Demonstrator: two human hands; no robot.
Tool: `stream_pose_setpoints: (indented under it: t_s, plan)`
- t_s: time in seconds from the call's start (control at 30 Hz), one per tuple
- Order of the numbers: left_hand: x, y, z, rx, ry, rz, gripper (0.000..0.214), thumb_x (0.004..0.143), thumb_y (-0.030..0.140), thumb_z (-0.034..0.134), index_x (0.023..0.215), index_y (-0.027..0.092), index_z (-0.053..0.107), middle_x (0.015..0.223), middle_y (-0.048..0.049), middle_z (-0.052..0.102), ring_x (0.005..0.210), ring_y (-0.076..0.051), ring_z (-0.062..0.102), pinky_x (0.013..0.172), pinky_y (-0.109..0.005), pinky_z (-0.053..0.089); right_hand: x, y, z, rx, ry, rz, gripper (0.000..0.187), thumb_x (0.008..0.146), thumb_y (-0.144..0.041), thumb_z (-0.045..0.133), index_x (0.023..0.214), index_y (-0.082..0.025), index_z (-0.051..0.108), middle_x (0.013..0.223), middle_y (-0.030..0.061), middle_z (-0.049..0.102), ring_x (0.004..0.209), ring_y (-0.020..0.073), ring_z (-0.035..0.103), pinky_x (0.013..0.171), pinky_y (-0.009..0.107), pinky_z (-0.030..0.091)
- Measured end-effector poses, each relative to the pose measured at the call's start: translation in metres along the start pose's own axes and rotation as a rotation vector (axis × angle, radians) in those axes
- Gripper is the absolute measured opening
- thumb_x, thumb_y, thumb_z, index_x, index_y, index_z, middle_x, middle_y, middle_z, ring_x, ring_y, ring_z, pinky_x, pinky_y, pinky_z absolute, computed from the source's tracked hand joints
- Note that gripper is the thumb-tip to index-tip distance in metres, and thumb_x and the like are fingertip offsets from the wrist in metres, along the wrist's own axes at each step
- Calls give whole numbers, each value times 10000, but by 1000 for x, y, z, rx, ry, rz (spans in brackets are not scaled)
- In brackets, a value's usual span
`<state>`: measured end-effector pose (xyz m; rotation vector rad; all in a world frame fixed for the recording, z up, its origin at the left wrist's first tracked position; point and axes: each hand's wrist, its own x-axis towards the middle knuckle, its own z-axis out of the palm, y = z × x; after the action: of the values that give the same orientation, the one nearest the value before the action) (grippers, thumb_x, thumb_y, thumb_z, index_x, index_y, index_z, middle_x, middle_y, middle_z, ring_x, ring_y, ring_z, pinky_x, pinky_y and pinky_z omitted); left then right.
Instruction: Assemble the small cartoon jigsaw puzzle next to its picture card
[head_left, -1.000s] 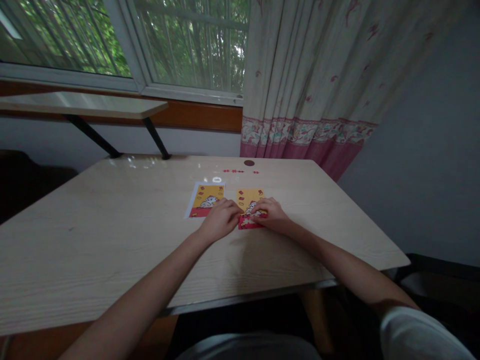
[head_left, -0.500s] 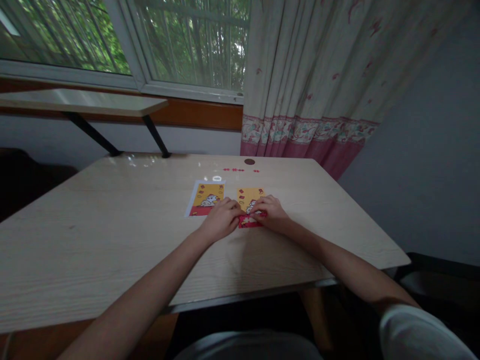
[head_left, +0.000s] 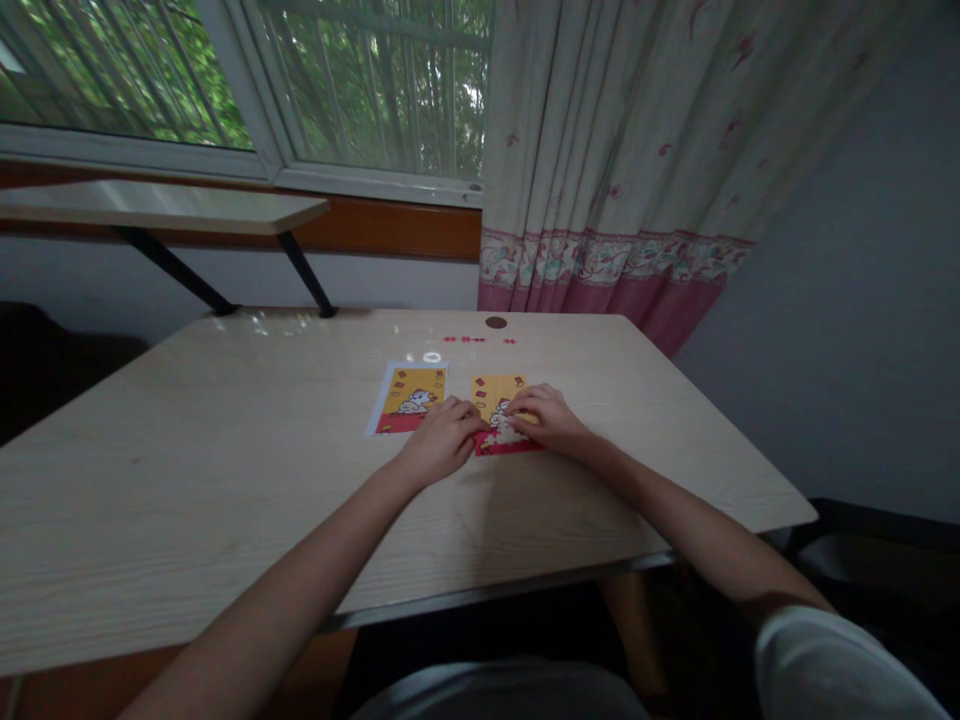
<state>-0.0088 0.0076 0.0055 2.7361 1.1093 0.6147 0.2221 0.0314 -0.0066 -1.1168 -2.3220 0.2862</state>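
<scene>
Two yellow-and-red picture cards lie side by side on the pale wooden table (head_left: pixel 225 480). The left card (head_left: pixel 409 397) has a white border and lies untouched. Both hands rest on the right card (head_left: pixel 495 392). My left hand (head_left: pixel 441 440) is curled, its fingertips pressing the card's left edge. My right hand (head_left: pixel 546 417) lies over the card's right half, fingers bent and pressing on the picture. The card's red lower strip shows between the hands. What the fingertips pinch, if anything, is too small to make out.
Several tiny red pieces (head_left: pixel 469 340) and a dark round cap (head_left: pixel 496 322) lie near the table's far edge. A narrow shelf (head_left: pixel 157 212) on black brackets runs under the window. A flowered curtain (head_left: pixel 622 160) hangs at the back right.
My right hand has slid slightly up and right on the card, uncovering more of its red lower strip. My left hand has stayed in place.
</scene>
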Motion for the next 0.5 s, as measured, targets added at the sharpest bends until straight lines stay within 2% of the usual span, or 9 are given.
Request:
stream_pose_setpoints:
  t_s: [0.2,0.5]
  plan:
    - [-1,-4,-2,-34,1,48,375,815,70,443,1027,238,702,956,-80,583,922,-232,475,830,-383,400,-8,24,-22,-52,-108,-105,188,809,-344,652,966,-253,702,1043,54,652,1000,208,537,895,382,346]
    - [-2,-5,1,-24,-13,31,382,848,101,428,1059,269,697,971,-75,583,924,-227,467,833,-387,406,-7,26,-21,12,-141,-131,113,793,-282,673,893,-251,714,987,37,674,959,182,571,870,350,375]
